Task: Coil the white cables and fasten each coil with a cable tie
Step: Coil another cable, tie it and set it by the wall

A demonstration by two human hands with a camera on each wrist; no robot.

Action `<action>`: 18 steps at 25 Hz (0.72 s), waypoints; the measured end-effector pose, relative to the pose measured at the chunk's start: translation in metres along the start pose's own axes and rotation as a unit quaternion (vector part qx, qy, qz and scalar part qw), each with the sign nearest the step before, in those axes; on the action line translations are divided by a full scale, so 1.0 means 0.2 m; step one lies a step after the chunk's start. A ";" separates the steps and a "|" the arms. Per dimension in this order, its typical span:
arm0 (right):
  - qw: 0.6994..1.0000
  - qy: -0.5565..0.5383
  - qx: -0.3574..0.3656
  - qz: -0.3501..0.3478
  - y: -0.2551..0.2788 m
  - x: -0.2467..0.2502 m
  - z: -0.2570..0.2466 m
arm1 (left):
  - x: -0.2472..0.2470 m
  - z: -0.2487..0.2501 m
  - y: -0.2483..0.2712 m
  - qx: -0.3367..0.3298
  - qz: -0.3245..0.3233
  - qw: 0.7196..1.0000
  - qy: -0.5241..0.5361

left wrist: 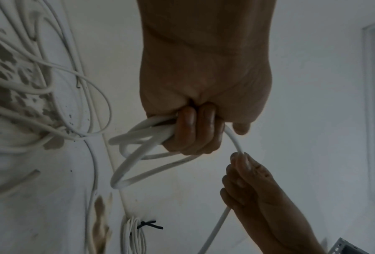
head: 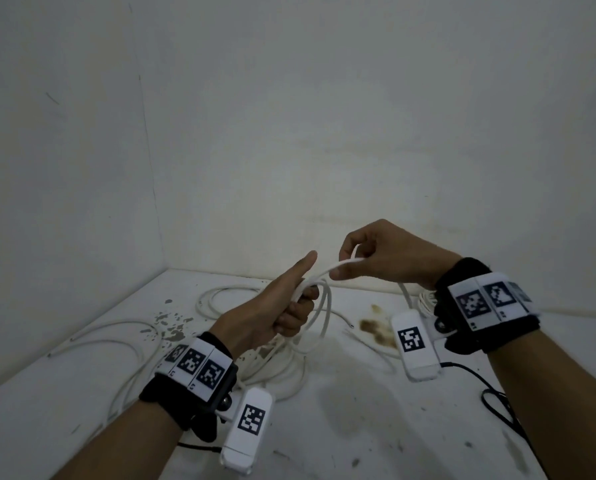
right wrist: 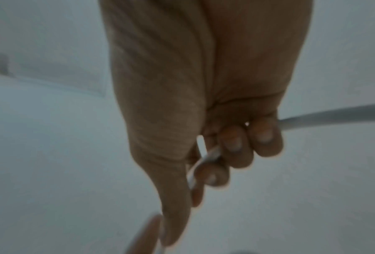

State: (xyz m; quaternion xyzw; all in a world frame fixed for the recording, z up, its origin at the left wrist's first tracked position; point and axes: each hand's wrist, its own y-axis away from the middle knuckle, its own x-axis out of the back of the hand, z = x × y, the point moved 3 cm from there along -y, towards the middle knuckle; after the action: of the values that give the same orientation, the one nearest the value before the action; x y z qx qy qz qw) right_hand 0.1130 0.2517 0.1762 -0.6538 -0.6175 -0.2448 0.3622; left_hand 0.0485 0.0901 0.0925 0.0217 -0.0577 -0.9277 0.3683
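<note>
My left hand (head: 282,303) grips a few loops of thick white cable (head: 319,306) above the table, thumb pointing up; in the left wrist view the left hand (left wrist: 195,130) has its fingers curled round the cable loops (left wrist: 136,154). My right hand (head: 369,258) pinches the same cable just right of the left thumb, and the cable runs on through its curled fingers. In the left wrist view the right hand (left wrist: 253,182) holds the strand below the left one. The blurred right wrist view shows the right hand (right wrist: 212,165) with the cable (right wrist: 206,159) between its fingers.
Loose white cables (head: 123,344) sprawl over the stained white table (head: 359,420) at left and centre. A tied coil (left wrist: 134,235) with a black tie lies by the back wall. Black wrist-camera leads (head: 497,400) trail at right. Walls close in at left and behind.
</note>
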 end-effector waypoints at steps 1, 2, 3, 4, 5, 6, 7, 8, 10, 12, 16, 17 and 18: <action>0.999 0.005 0.011 0.035 -0.01 0.00 0.00 | 0.00 0.01 0.01 -0.007 -0.008 1.000 -0.001; 0.998 -0.006 0.015 0.063 -0.03 -0.01 0.02 | 0.00 0.02 0.02 -0.015 -0.014 1.000 -0.001; 0.996 -0.036 0.015 0.085 -0.04 -0.02 0.04 | 0.00 0.03 0.03 -0.023 -0.019 1.000 0.000; 0.993 -0.071 0.010 0.096 -0.05 -0.02 0.07 | 0.00 0.03 0.04 -0.030 -0.023 0.999 0.007; 0.991 -0.099 0.002 0.094 -0.05 -0.02 0.11 | 0.01 0.03 0.05 -0.034 -0.025 0.999 0.018; 0.990 -0.115 -0.008 0.083 -0.04 -0.02 0.13 | 0.03 0.03 0.06 -0.035 -0.023 0.999 0.033; 0.989 -0.127 -0.017 0.069 -0.04 -0.02 0.16 | 0.06 0.02 0.06 -0.034 -0.020 0.998 0.048; 0.989 -0.138 -0.024 0.056 -0.03 -0.02 0.18 | 0.08 0.01 0.06 -0.035 -0.016 0.997 0.063; 0.987 -0.153 -0.034 0.036 -0.01 -0.02 0.22 | 0.11 0.00 0.05 -0.049 -0.009 0.992 0.112; 0.987 -0.152 -0.043 0.022 0.00 -0.03 0.26 | 0.15 0.00 0.04 -0.077 0.007 0.982 0.172; 0.983 -0.172 -0.062 0.015 0.03 -0.07 0.42 | 0.28 0.05 0.03 -0.120 0.069 0.948 0.286; 0.983 -0.174 -0.062 0.017 0.04 -0.08 0.45 | 0.31 0.05 0.02 -0.124 0.082 0.939 0.310; 0.985 -0.160 -0.060 0.016 0.05 -0.09 0.48 | 0.33 0.05 0.02 -0.129 0.089 0.929 0.336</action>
State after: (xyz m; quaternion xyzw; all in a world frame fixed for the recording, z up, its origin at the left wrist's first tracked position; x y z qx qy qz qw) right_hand 0.1087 0.3149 0.1013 -0.7151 -0.6409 -0.1682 0.2227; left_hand 0.0017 0.0428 0.1039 0.2788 0.1876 -0.8289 0.4471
